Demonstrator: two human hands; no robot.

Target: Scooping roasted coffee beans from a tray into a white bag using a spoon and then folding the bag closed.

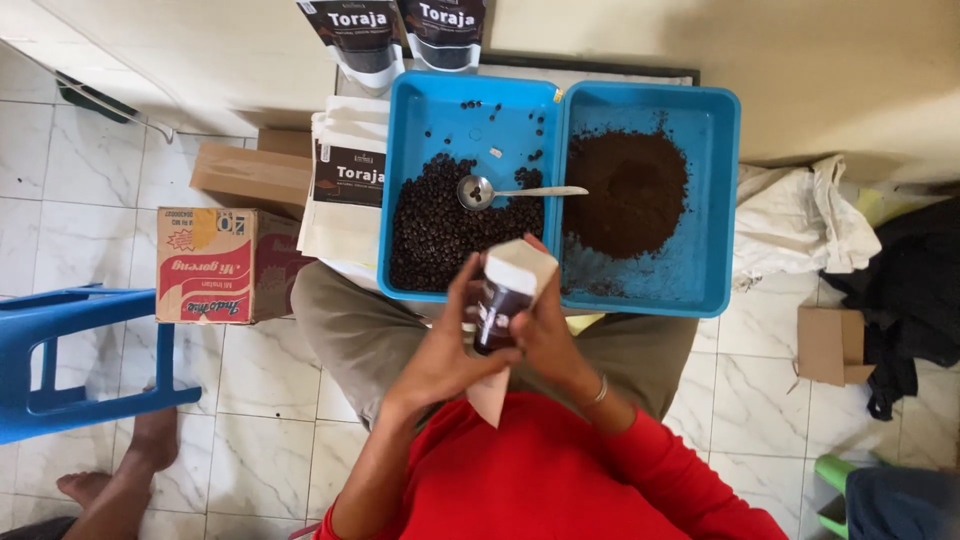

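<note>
Two hands are what I am watching, left hand (440,345) and right hand (545,330) both closed around one upright white pouch (510,285) with a dark label, held over my lap at the near edge of the two blue trays. From left to right beyond it lie coffee beans (440,225), a metal scoop (478,190) and ground coffee (628,190). I judge this the pouch-opening step; next calls for spreading its mouth wide.

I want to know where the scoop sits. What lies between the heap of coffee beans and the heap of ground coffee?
In the head view, the metal scoop lies there, its handle crossing the rims where the two blue trays meet, bowl on the coffee beans, handle tip toward the ground coffee.
</note>
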